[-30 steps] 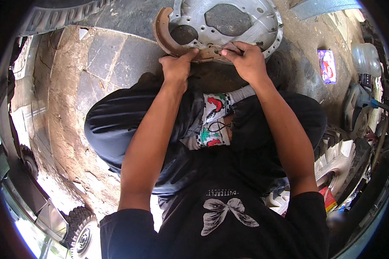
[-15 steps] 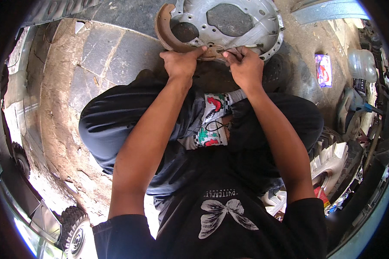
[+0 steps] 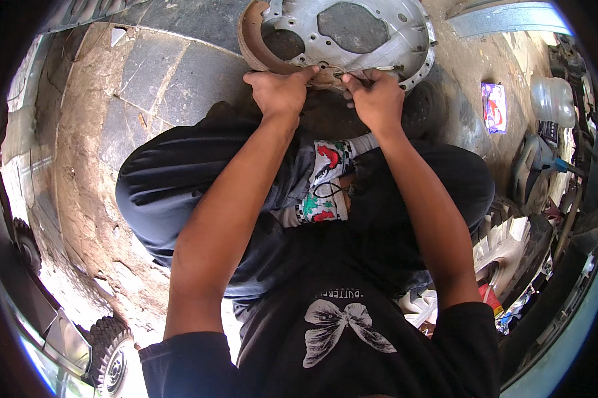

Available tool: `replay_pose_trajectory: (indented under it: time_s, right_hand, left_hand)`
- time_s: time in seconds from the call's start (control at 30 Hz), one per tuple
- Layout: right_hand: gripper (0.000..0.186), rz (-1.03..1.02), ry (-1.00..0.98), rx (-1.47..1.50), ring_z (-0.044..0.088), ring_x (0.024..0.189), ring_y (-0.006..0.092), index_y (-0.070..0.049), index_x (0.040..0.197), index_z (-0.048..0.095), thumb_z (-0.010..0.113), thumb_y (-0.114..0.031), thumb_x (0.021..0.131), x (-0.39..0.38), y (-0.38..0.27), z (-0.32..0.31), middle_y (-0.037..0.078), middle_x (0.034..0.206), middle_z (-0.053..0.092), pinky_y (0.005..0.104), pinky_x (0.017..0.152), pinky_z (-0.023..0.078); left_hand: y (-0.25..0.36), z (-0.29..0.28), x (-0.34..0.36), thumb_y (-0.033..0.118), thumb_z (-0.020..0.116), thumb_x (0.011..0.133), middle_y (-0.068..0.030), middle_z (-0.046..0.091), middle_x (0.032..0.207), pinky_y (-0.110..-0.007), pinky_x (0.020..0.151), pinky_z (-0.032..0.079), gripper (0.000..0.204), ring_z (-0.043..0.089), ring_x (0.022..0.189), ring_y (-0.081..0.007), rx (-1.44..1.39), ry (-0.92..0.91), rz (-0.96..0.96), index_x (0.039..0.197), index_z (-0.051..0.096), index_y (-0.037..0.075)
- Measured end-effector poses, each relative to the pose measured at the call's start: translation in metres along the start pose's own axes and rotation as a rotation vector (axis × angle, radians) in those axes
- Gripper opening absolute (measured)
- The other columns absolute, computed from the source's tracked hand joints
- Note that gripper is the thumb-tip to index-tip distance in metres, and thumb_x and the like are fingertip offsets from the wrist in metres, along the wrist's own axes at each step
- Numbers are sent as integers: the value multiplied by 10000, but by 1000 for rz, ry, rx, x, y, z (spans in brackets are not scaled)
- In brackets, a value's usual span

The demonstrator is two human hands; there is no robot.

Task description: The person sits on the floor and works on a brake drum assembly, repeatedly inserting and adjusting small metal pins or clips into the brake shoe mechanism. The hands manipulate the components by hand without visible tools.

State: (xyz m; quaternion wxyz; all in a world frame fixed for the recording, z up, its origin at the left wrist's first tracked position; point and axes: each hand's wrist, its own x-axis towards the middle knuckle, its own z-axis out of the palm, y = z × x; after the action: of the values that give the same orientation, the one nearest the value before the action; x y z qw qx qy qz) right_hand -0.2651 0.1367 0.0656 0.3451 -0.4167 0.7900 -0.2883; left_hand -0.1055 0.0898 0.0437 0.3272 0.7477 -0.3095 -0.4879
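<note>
A rusty brown curved brake shoe (image 3: 251,38) lies along the left side of a round silver metal backing plate (image 3: 304,18) with large cut-outs. My left hand (image 3: 277,94) is closed on the shoe's near end, its thumb pressed on the top. My right hand (image 3: 378,103) is closed beside it, with thumb and fingers pinched at a thin metal piece by the plate's near rim. That piece is mostly covered by the fingers, so I cannot tell its kind. A thin rod-like part (image 3: 394,67) shows just past the right knuckles.
My crossed legs (image 3: 179,179) lie close below the plate. On the right are a purple packet (image 3: 494,108), a clear plastic bottle (image 3: 553,101) and a grey tool (image 3: 532,166). A toothed wheel-like part (image 3: 504,239) stands near my right knee; a treaded wheel (image 3: 116,358) is at lower left.
My right fingers have shifted slightly at the thin piece, and my left hand has edged a little along the shoe. The shoe and plate stay in place.
</note>
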Motion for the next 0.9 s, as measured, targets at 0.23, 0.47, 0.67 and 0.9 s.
replay_pose_trajectory:
  time_s: [0.23,0.47,0.67,0.9]
  right_hand:
    - [242,-136,76,-151,776,675,174,43,1039,772,808,-181,955,9,10,4,115,848,801,314,599,615]
    - [255,-161,82,-125,785,696,224,25,998,774,818,-218,934,7,10,2,141,806,788,367,653,602]
    - [269,-106,79,-24,782,712,298,24,931,767,836,-234,902,0,10,0,181,806,773,431,736,583]
    - [241,-137,94,-73,779,698,282,8,949,782,847,-218,897,-2,7,0,190,803,768,405,709,581]
  left_hand:
    - [6,2,-11,246,1039,661,-300,607,1306,-371,1054,529,1027,637,1216,-318,59,27,21,1306,371,-195]
    - [1,3,-2,254,1030,659,-347,618,1286,-405,1082,520,998,649,1227,-398,40,33,39,1293,374,-152]
    - [-2,3,-1,253,1019,669,-381,612,1292,-425,1111,505,987,644,1249,-447,39,16,59,1295,367,-142]
    - [-2,5,-6,260,1021,666,-390,605,1301,-422,1117,498,994,641,1255,-446,73,46,64,1291,366,-148]
